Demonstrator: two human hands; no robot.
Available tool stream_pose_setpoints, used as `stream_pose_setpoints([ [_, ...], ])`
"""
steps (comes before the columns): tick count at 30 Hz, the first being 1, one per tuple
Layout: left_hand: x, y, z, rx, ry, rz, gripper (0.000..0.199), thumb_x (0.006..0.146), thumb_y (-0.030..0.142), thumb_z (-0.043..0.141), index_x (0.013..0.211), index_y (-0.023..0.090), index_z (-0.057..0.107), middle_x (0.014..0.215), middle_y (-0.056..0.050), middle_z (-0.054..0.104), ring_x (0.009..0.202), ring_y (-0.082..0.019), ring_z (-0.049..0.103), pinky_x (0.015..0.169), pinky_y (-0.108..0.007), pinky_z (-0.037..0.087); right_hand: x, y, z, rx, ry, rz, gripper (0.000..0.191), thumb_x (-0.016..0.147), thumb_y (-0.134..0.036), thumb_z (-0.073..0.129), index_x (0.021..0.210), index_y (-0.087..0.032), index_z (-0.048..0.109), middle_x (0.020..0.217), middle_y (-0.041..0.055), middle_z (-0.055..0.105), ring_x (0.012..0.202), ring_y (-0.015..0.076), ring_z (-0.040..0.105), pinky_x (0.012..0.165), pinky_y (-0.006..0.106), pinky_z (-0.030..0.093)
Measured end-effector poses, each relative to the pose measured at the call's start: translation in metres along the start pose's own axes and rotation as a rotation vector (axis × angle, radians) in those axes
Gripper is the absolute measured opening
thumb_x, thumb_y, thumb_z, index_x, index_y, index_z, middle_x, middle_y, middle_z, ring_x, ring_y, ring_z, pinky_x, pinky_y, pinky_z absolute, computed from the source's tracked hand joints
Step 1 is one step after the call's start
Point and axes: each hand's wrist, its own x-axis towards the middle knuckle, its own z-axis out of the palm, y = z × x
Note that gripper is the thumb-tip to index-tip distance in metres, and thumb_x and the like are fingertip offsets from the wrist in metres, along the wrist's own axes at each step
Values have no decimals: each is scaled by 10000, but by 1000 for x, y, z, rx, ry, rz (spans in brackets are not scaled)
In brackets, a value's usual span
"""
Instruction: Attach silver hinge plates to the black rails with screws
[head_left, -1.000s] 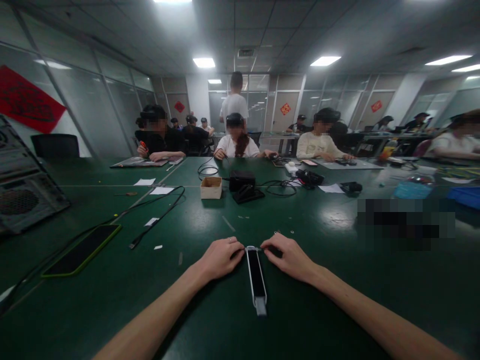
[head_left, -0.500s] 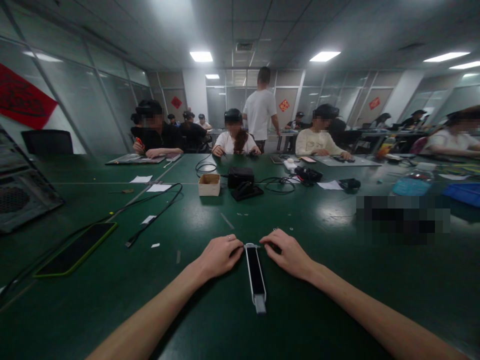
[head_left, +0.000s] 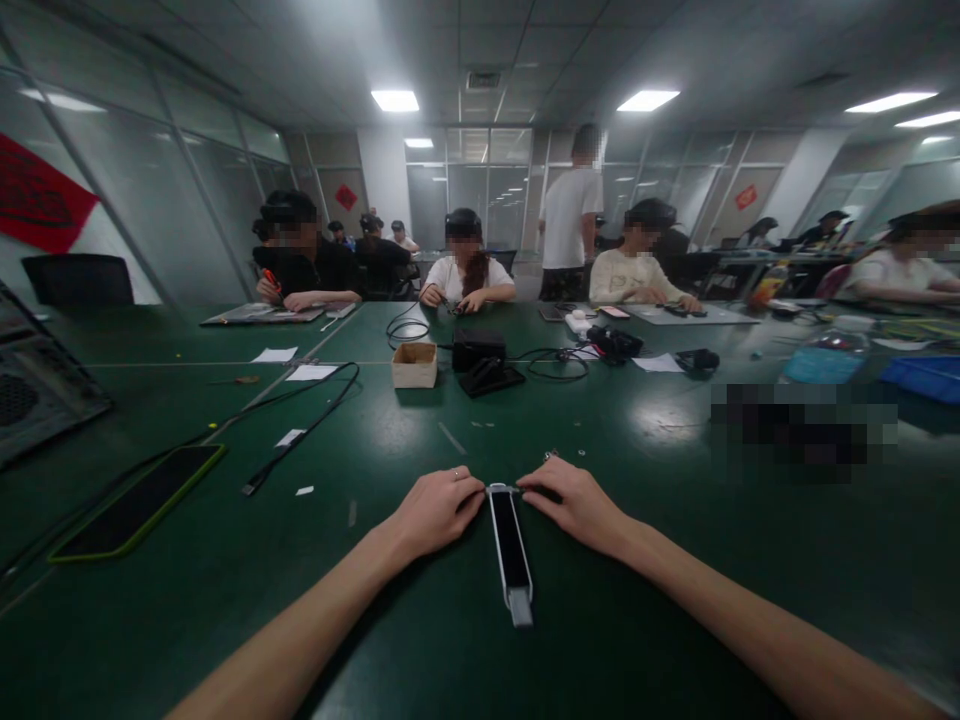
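Note:
A long, narrow device with a black face, a white frame and a grey end piece [head_left: 511, 545] lies on the green table between my forearms, its grey end towards me. At its far end is a short crosspiece. My left hand [head_left: 439, 510] pinches at the left end of that crosspiece, thumb and fingertips together. From the other side, my right hand [head_left: 574, 505] has thumb and forefinger closed at the right end. The fingertips hide what exactly they grip there. A small metal ring-like piece [head_left: 551, 456] lies just behind my right hand.
A small cardboard box [head_left: 414, 367] and a black device on a stand [head_left: 480, 360] stand ahead. A green-edged phone-like slab [head_left: 139, 500] and a black cable [head_left: 304, 445] lie left. Right are a water bottle [head_left: 829, 355] and a blue tray [head_left: 926, 378]. Several people sit opposite.
My hands stay at the device's far end, with hardly any shift. The view has turned slightly. In the background, the standing person in a white shirt has moved to the right.

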Motion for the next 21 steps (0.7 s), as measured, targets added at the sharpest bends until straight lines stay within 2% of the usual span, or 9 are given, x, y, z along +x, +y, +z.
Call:
stream_pose_setpoints([
  [10, 0, 0, -1, -5, -9, 6, 242, 949, 214, 434, 1034, 161, 654, 912, -48, 635, 769, -155, 609, 717, -249, 478, -1, 5, 2, 20, 4, -4, 194, 902, -233, 568, 1060, -196, 675, 957, 46, 699, 874, 178, 609, 793, 329, 491],
  [21, 0, 0, -1, 11, -6, 15, 241, 958, 227, 424, 1010, 167, 652, 886, -45, 626, 762, -152, 606, 703, -243, 472, 8, -11, 4, -6, -21, 6, 198, 878, -180, 592, 1060, -186, 671, 936, 44, 702, 845, 169, 610, 766, 311, 496],
])
